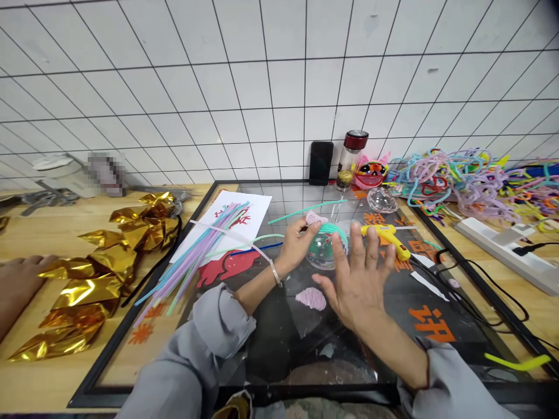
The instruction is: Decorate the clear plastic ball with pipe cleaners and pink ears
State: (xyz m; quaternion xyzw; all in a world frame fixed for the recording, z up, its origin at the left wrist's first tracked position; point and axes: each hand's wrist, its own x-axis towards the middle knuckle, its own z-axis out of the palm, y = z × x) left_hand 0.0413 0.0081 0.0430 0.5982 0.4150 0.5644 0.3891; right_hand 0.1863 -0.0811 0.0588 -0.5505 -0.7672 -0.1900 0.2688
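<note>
My left hand point(296, 243) is closed, pinching a small lilac pipe-cleaner piece point(315, 218) at the upper edge of a clear plastic ball point(322, 256). Green pipe cleaner point(331, 233) is wound over the top of this ball. My right hand point(363, 279) is open, palm down with spread fingers, just right of the ball and partly covering it. Whether its fingertips touch the ball, I cannot tell. Below the ball, a second lilac leaf-shaped piece point(311, 298) lies flat on the dark glass board point(271, 331). A yellow glue gun point(395, 238) rests behind my right hand.
At left, a pipe-cleaner bundle point(196, 256) crosses white paper point(257, 203) and a red cutout point(229, 266). Gold foil point(100, 273) lies beyond, near another person's arm point(21, 285). A phone point(321, 163), bottle point(349, 160), clear half-shell point(382, 200) and power strip point(506, 250) stand around.
</note>
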